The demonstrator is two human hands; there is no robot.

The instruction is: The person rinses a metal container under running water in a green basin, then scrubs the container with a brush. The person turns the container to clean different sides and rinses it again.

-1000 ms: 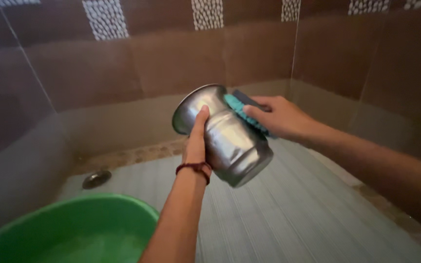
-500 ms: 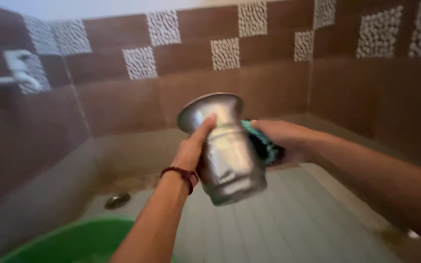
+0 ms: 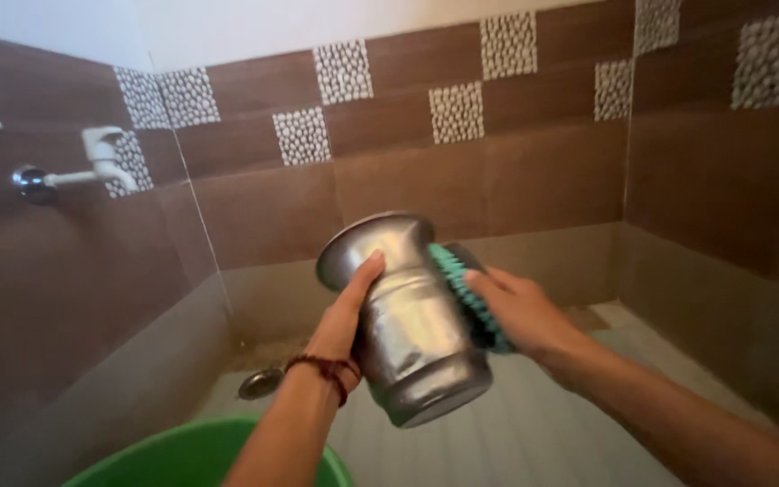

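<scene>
A shiny steel pot (image 3: pixel 412 334) with a flared mouth is held in the air, mouth pointing up and away from me. My left hand (image 3: pixel 346 316) grips its left side near the neck; a dark red thread band circles that wrist. My right hand (image 3: pixel 520 311) presses a teal scrub brush (image 3: pixel 464 290) against the pot's right side.
A green plastic basin (image 3: pixel 191 455) sits at the lower left on the ribbed grey floor (image 3: pixel 543 433). A round floor drain (image 3: pixel 259 383) lies near the back wall. A white wall tap (image 3: pixel 83 162) juts from the brown tiled wall at left.
The view has tilted upward, showing more wall and the tap. The pot stays in both hands, and the brush has shifted along its side.
</scene>
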